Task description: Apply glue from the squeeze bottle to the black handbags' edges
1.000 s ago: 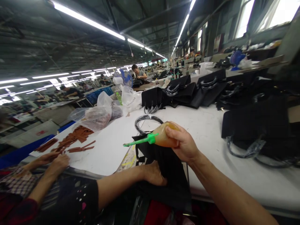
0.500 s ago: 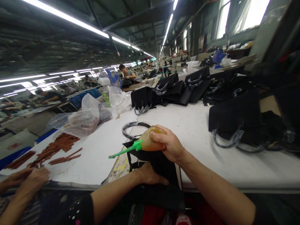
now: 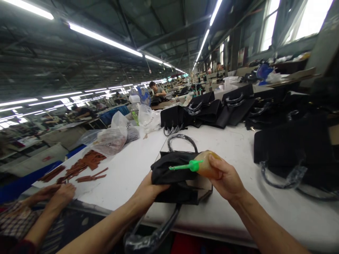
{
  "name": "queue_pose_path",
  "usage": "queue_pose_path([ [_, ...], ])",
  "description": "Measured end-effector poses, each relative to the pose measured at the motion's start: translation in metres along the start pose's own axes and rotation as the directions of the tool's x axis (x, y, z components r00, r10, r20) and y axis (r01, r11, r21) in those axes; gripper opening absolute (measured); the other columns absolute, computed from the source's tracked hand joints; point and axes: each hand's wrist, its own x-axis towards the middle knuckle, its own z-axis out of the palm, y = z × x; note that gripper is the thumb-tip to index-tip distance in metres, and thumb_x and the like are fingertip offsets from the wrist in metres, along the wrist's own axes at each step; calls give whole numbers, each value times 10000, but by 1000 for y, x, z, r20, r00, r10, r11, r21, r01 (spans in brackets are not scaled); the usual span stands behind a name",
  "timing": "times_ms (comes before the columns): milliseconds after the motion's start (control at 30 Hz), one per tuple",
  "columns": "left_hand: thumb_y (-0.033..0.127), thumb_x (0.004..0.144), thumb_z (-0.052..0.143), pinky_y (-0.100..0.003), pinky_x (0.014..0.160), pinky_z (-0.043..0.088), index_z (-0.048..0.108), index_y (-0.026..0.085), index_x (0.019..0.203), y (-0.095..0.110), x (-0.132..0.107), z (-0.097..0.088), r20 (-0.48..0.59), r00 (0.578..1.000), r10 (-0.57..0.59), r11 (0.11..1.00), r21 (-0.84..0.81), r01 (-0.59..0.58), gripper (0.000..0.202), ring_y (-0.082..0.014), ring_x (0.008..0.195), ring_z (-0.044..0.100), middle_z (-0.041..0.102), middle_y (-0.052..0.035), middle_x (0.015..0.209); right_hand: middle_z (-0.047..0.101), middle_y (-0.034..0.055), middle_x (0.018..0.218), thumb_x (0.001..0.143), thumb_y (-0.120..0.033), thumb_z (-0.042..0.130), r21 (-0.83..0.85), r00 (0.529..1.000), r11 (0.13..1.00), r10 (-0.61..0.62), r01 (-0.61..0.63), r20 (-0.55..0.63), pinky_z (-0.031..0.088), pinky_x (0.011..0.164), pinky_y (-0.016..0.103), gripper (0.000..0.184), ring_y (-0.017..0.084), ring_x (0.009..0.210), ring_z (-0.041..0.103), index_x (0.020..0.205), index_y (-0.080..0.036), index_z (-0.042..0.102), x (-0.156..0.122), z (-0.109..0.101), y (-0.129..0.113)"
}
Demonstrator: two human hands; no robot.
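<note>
My right hand point(image 3: 225, 175) is wrapped round a squeeze bottle point(image 3: 209, 165) of amber glue-like liquid. Its green nozzle point(image 3: 185, 165) points left, in front of a black handbag point(image 3: 169, 165). The bag lies on the table edge with its mouth towards me. My left hand point(image 3: 150, 188) grips the bag's left side, thumb at the opening and the other fingers hidden beneath. One plastic-wrapped handle point(image 3: 182, 138) arches behind the bag; the other handle point(image 3: 159, 233) hangs over the near edge.
Black handbags point(image 3: 212, 109) are piled at the back, with more point(image 3: 288, 151) on the right. Brown strips point(image 3: 84, 164) and clear plastic bags point(image 3: 113, 137) lie on the white table point(image 3: 127, 176) at left. A co-worker's hands point(image 3: 62, 194) handle strips at the left edge.
The handbag has been raised from the near edge onto the table, its mouth now facing me. My left hand has shifted to its left side. The bottle's nozzle is now in front of the bag.
</note>
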Motion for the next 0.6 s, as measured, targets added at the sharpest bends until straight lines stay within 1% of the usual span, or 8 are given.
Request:
queue_pose_path([
  [67,188,633,695,-349,854,524,640,159,1116,8,3,-5,-113,994,7,991,-134,-23,486,-251,967,677,735,-42,1007,694,44,852,685,-466,843,12,997,998,61,-60,-42,499,742,270,351,181,798,596,863,-178,750,-4,0,9],
  [133,183,630,634,-322,775,511,611,155,1022,13,9,-7,-253,967,39,991,-115,-70,393,-216,866,661,705,-25,918,700,49,853,659,-474,860,37,989,991,128,-126,-68,507,736,281,376,184,788,598,861,-174,753,-8,3,19],
  [200,269,709,641,-339,813,508,553,168,1008,16,16,-8,-368,916,159,987,50,-152,327,-212,882,647,673,-21,898,707,57,856,642,-481,873,95,980,980,183,-175,-77,514,730,289,402,186,784,606,863,-166,758,-11,7,28],
  [267,394,735,729,-383,888,511,471,190,1107,14,21,-8,-392,871,295,945,257,-205,497,-230,937,652,660,-27,942,709,48,840,609,-463,900,199,971,961,217,-194,-100,522,736,293,404,178,772,612,850,-171,761,-11,11,32],
  [367,480,536,905,-456,955,510,297,219,1289,7,25,-6,-306,823,480,812,510,-284,1003,-290,1050,651,630,-82,1115,717,25,842,567,-405,935,362,962,917,232,-168,-142,532,806,317,379,172,794,628,824,-189,758,-8,17,33],
  [467,466,435,936,-488,941,521,170,222,1406,3,29,-2,-142,809,570,620,721,-310,1261,-339,1090,641,531,-154,1285,735,34,895,621,-392,916,424,971,894,210,-145,-112,524,892,350,346,192,873,656,852,-184,762,-7,25,32],
  [533,443,539,874,-463,868,544,184,246,1462,8,35,3,-66,858,509,510,826,-239,1169,-319,993,672,465,-161,1341,743,53,921,676,-413,885,408,980,899,194,-160,-44,524,885,343,354,200,879,671,905,-170,767,-7,32,34],
  [600,396,712,734,-398,808,546,374,296,1416,17,43,7,6,912,411,437,876,-203,797,-241,858,689,459,-111,1305,743,75,902,722,-472,845,342,980,918,188,-199,66,534,809,331,407,204,810,678,968,-157,768,-5,37,39],
])
